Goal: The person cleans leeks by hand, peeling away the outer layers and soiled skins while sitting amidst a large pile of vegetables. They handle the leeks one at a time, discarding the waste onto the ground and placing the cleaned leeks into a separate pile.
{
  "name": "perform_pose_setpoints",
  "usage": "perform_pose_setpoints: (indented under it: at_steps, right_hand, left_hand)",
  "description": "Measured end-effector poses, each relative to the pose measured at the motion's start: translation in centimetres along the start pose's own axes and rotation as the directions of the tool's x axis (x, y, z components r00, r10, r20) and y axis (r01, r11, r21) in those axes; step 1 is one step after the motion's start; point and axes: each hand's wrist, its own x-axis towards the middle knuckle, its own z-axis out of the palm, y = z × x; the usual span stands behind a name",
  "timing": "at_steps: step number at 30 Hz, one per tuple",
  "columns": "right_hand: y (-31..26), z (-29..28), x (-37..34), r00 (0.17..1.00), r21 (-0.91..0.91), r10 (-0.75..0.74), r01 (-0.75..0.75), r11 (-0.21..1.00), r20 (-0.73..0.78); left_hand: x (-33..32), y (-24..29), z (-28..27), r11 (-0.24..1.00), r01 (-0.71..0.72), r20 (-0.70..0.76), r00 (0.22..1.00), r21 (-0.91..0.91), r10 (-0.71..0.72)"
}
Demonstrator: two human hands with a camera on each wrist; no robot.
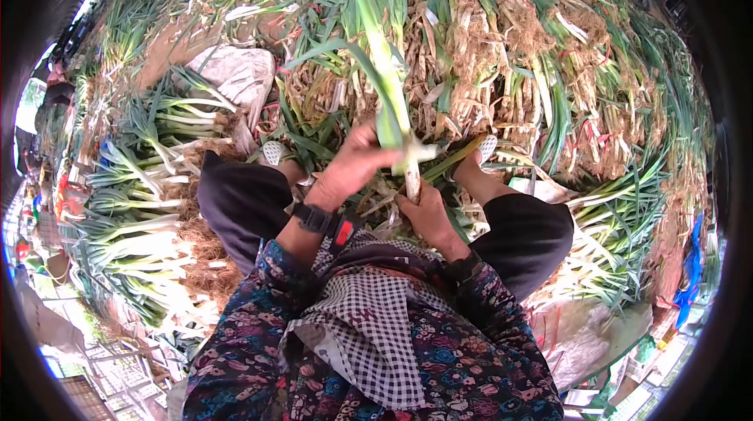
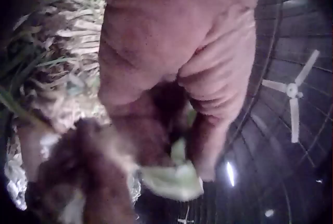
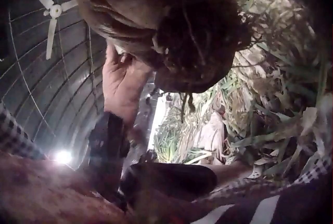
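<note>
A long leek (image 1: pixel 390 80) stands between my knees, its green leaves pointing away from me. My right hand (image 1: pixel 430 217) grips its white lower end. In the right wrist view, dark stringy roots (image 3: pixel 192 42) hang beside that hand. My left hand (image 1: pixel 362 161), with a dark band at the wrist, is against the stem higher up. Its fingertips pinch a pale green leaf piece (image 2: pixel 174 182), seen in the left wrist view. In the head view a blurred pale end juts out to the right of the stem.
Trimmed leeks (image 1: pixel 141 244) lie in a row on the left, with more leeks (image 1: pixel 612 225) on the right. Ahead, untrimmed leeks with brown roots (image 1: pixel 471 45) cover the ground. A whitish sack (image 1: pixel 234 80) lies front left. Dark-clad knees (image 1: pixel 245 205) flank the hands.
</note>
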Motion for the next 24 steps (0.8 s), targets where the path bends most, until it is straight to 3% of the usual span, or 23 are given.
perform_pose_setpoints:
  at_steps: [1,2,3,4,5,6,7,8,9,10,11,13,15,17,18,19,21,24]
  right_hand:
    - [-0.5,0.0,0.4,0.978,0.097,-0.202,0.207,0.974,-0.055]
    - [-0.8,-0.2,0.8,0.912,0.179,-0.39,0.407,0.896,-0.127]
    - [0.8,-0.5,2.1,0.953,0.287,-0.265,0.297,0.911,-0.146]
    - [1.3,-1.3,3.2,0.947,0.144,-0.273,0.298,0.944,-0.169]
    - [1.9,-1.8,4.0,0.94,-0.001,-0.282,0.288,0.958,-0.191]
    - [1.5,-1.9,3.9,0.931,0.024,-0.301,0.312,0.95,-0.207]
    - [1.3,-2.0,4.0,0.93,0.021,-0.306,0.316,0.948,-0.202]
    - [1.2,-1.9,3.7,0.935,0.021,-0.274,0.286,0.958,-0.224]
    - [1.1,-1.8,3.4,0.938,0.024,-0.243,0.257,0.966,-0.246]
    - [-1.6,-2.1,1.8,0.983,-0.015,-0.073,0.072,0.997,-0.17]
    - [-2.2,-1.5,1.3,0.983,-0.019,-0.078,0.076,0.997,-0.164]
    - [-2.7,-0.4,0.6,0.963,0.102,-0.172,0.196,0.975,-0.206]
    - [-1.6,0.0,0.3,0.958,0.068,-0.221,0.237,0.969,-0.184]
    - [-1.9,0.5,-0.3,0.963,0.075,-0.221,0.235,0.969,-0.155]
    - [-2.9,0.3,-0.8,0.992,0.161,-0.087,0.101,0.982,-0.088]
    - [-2.6,0.4,-0.9,0.992,0.164,-0.086,0.099,0.982,-0.089]
    - [-1.8,0.7,-0.8,0.949,-0.025,-0.27,0.269,0.963,-0.162]
    - [-1.3,1.0,-0.9,0.917,-0.106,-0.322,0.305,0.947,-0.234]
  left_hand:
    - [-1.5,0.5,0.9,0.988,0.138,0.047,0.989,0.074,-0.141]
    - [-2.4,0.4,0.3,0.941,0.221,0.199,0.941,0.255,-0.275]
    - [-3.1,0.0,-0.4,0.859,0.262,0.318,0.849,0.439,-0.422]
    - [-3.9,-0.7,-0.2,0.769,0.376,0.29,0.768,0.517,-0.571]
    - [-3.8,-0.9,-0.5,0.788,0.311,0.307,0.796,0.532,-0.522]
    - [-3.6,-0.3,-0.2,0.801,0.244,0.323,0.821,0.546,-0.471]
    - [-2.5,2.0,-0.5,0.766,0.31,0.228,0.833,0.563,-0.505]
    - [-1.2,3.5,-1.6,0.79,0.311,0.056,0.915,0.528,-0.398]
    - [0.3,3.8,-2.6,0.817,0.225,-0.19,0.971,0.53,-0.144]
    - [2.2,4.5,-2.2,0.786,0.04,-0.344,0.912,0.617,0.224]
    - [4.3,4.3,-3.2,0.784,-0.103,-0.288,0.894,0.612,0.343]
    - [7.7,4.2,-3.1,0.635,-0.226,-0.234,0.797,0.739,0.557]
    - [9.4,3.4,-2.3,0.664,-0.37,-0.189,0.768,0.649,0.612]
    - [8.7,4.0,0.0,0.815,-0.425,-0.229,0.813,0.395,0.535]
    - [8.6,3.7,0.4,0.844,-0.455,-0.27,0.807,0.283,0.526]
    - [8.4,3.5,0.3,0.845,-0.453,-0.27,0.808,0.284,0.524]
    - [8.1,3.1,-0.1,0.847,-0.504,-0.279,0.8,0.167,0.531]
    - [7.8,2.9,-0.9,0.832,-0.525,-0.251,0.794,0.179,0.554]
